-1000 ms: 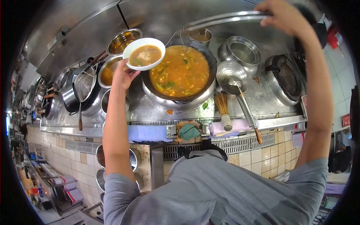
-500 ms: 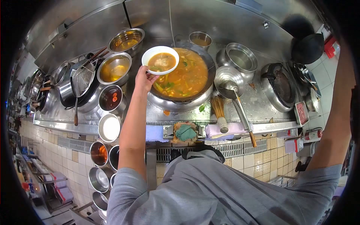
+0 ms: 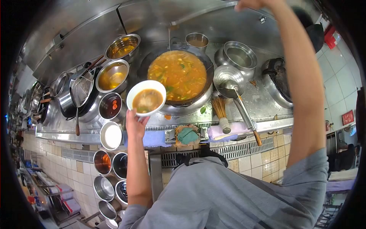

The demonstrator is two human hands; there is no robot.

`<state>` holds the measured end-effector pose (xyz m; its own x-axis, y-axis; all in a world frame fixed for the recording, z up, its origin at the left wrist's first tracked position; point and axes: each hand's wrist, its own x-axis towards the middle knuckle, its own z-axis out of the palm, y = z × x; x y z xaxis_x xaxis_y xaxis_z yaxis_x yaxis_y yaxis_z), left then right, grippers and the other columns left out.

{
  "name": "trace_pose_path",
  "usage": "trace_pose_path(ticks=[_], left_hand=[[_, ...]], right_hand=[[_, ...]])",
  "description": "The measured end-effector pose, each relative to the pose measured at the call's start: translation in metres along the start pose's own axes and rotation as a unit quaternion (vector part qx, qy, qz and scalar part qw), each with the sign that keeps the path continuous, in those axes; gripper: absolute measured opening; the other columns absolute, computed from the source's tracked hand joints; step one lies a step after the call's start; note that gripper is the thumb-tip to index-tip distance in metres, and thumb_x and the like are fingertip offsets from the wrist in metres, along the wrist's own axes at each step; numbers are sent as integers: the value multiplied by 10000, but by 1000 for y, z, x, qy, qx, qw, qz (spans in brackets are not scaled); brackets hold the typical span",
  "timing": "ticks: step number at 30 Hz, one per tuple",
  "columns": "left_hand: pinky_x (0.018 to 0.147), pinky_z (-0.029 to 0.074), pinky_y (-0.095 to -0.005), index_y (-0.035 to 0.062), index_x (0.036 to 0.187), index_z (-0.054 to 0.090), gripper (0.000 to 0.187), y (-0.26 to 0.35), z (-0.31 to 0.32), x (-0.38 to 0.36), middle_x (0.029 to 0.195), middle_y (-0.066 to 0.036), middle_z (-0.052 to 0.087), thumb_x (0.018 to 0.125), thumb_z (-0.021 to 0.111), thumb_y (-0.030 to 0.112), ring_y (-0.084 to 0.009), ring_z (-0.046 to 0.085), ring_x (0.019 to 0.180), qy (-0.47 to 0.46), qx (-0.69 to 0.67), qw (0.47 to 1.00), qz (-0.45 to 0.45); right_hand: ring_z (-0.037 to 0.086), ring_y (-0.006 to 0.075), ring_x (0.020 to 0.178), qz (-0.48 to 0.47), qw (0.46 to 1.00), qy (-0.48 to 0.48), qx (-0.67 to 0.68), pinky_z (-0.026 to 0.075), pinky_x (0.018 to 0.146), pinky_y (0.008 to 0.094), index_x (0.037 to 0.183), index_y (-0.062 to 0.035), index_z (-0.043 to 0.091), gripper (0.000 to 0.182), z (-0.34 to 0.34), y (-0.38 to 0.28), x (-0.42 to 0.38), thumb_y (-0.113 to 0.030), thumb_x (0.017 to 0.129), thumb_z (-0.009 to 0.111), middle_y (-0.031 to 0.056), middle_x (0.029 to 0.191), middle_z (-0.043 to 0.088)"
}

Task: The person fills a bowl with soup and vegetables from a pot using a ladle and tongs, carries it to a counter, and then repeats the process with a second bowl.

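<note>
My left hand (image 3: 135,124) grips the lower rim of a white bowl (image 3: 130,93), tilted a little toward me. Brownish-orange soup with a pale lump sits in the bowl. Just behind it to the right, a large wok (image 3: 209,70) holds orange soup with green and yellow pieces. My right hand (image 3: 254,4) is raised at the top edge, partly cut off. Its fingers are at the right end of a long metal bar (image 3: 204,14) that slants above the wok; whether they grip it is not clear.
A perforated skimmer (image 3: 225,72), a ladle (image 3: 244,110) and a bamboo brush (image 3: 220,108) lie right of the wok. Steel bowls of yellow liquid (image 3: 113,76) and several pots stand left. A green cloth (image 3: 187,135) lies at the front edge.
My left hand has drawn the bowl from over the wok's left side toward me and down-left. My right arm has swung up and inward to the metal bar. The view has shifted slightly.
</note>
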<state>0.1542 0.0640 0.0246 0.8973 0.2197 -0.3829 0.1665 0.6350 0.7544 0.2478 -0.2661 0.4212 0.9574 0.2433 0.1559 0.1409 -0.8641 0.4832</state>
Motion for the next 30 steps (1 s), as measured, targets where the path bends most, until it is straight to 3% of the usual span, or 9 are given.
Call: trace_pose_path(ticks=[1, 3, 7, 8, 12, 18, 21, 24, 30], left_hand=[[824, 504, -396, 184, 1296, 395, 509, -3, -10, -7, 1194, -112, 486, 824, 559, 275, -276, 520, 1046, 11, -13, 1000, 1], [823, 505, -399, 181, 1302, 387, 516, -6, -26, -21, 1196, -113, 486, 824, 558, 273, -284, 521, 1052, 31, -22, 999, -1], [861, 490, -426, 174, 1339, 341, 568, -4, -53, -49, 1219, -118, 480, 821, 558, 258, -305, 523, 1067, 72, -12, 996, 46], [878, 481, -432, 176, 1350, 327, 585, -5, -65, -50, 1234, -120, 475, 819, 559, 256, -314, 518, 1082, 72, -24, 996, 45], [943, 439, -463, 181, 1388, 280, 629, -12, -76, -60, 1314, -138, 432, 834, 564, 269, -350, 481, 1162, 76, -48, 994, 62], [958, 441, -449, 171, 1385, 312, 607, -11, -67, -75, 1309, -139, 432, 845, 568, 278, -332, 482, 1177, 95, -79, 991, 51], [900, 492, -390, 56, 1291, 395, 524, -12, -52, -80, 1260, -135, 470, 844, 560, 274, -289, 513, 1134, 111, -85, 987, 76], [922, 484, -401, 49, 1301, 382, 526, -12, -51, -79, 1283, -135, 452, 848, 552, 255, -290, 499, 1155, 86, -84, 989, 82], [942, 479, -432, 28, 1298, 390, 521, -12, -37, -80, 1298, -142, 482, 849, 552, 237, -287, 510, 1170, 49, -73, 993, 77]], right_hand=[[620, 196, 774, -2, 1000, 2, 1, 487, 723, 356, 1095, -69, 629, 291, 34, -2, 12, -168, 821, 619, 88, 930, 667], [627, 324, 928, -45, 985, -105, 128, 483, 812, 403, 1046, -78, 650, 358, 118, -2, 39, -244, 738, 724, 150, 985, 666], [607, 328, 1027, 17, 970, -130, 206, 488, 849, 415, 1039, -18, 638, 383, 230, -58, -15, -324, 810, 673, 163, 1084, 641], [603, 324, 1031, 38, 952, -197, 232, 485, 849, 419, 1053, -26, 632, 377, 238, -69, -30, -328, 828, 656, 165, 1088, 636], [595, 373, 990, 120, 926, -123, 337, 467, 826, 471, 1113, -40, 555, 323, 311, -102, -95, -268, 885, 554, 220, 1027, 628], [573, 433, 937, 164, 863, -65, 474, 439, 823, 505, 1126, 18, 444, 341, 348, -130, -151, -146, 849, 556, 280, 987, 597], [568, 461, 902, 183, 829, -2, 528, 433, 784, 524, 1107, 17, 427, 334, 344, -128, -187, -117, 830, 559, 295, 942, 594], [564, 497, 823, 218, 839, -10, 498, 424, 709, 561, 1068, 22, 418, 300, 356, -121, -243, -85, 817, 543, 312, 864, 590], [566, 487, 794, 220, 840, -125, 480, 430, 701, 558, 983, 10, 420, 235, 388, -122, -330, -73, 800, 543, 308, 817, 581]])
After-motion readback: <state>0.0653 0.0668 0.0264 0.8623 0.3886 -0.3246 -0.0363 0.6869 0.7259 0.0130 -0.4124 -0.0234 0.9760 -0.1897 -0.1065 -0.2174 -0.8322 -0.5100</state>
